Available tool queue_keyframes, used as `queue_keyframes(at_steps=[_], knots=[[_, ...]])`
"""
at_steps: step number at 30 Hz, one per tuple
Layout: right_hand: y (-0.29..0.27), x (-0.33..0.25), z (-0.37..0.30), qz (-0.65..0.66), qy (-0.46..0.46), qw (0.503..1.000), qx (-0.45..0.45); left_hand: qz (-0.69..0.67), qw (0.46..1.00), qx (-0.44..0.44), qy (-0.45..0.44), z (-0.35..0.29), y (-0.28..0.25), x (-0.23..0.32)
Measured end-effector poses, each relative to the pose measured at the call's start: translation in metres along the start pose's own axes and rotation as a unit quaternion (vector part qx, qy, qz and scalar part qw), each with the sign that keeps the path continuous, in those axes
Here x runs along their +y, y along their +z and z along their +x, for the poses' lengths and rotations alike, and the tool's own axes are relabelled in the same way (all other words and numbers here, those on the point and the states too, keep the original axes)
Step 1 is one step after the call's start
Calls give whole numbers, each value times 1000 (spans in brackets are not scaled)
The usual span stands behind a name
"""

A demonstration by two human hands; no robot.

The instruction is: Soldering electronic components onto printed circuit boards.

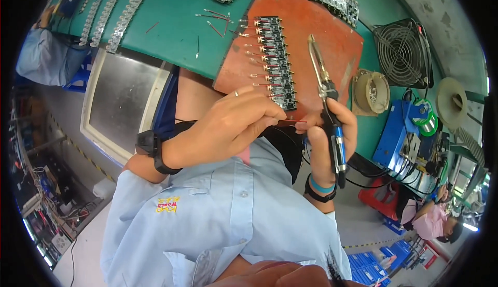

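My left hand (223,123), with a black watch on its wrist, is closed in a pinch on one end of a short red wire (295,121). The wire's other end lies at the fingertips of my right hand (340,129). That right hand is wrapped round a soldering iron (324,82) with a black and blue handle, its metal tip pointing away from me above the mat. Just beyond my fingers a strip of small black circuit boards (275,61) lies on the orange-red mat (342,43). Short red and black wires stick out from its left side.
Loose wires (215,29) lie left of the mat on the green bench. More board strips (124,22) are spread along the far side. At the right stand a round pot (371,92), a black fan (402,53), a blue device (394,136) and a solder spool (428,123).
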State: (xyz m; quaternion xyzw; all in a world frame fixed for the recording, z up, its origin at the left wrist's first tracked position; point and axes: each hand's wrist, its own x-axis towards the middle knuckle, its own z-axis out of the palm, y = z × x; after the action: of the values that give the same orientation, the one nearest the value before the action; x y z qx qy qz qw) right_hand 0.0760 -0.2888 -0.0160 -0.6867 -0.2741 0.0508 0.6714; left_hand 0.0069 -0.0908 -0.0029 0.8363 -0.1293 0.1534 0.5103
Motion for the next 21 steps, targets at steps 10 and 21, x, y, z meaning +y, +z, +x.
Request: queue_keyframes(at_steps=[10, 21], knots=[[13, 3, -6, -8, -1, 1000, -27, 42, 998, 36, 14, -14, 14, 1], [13, 4, -9, -55, -13, 998, -7, 70, 993, 84, 55, -11, 21, -8]])
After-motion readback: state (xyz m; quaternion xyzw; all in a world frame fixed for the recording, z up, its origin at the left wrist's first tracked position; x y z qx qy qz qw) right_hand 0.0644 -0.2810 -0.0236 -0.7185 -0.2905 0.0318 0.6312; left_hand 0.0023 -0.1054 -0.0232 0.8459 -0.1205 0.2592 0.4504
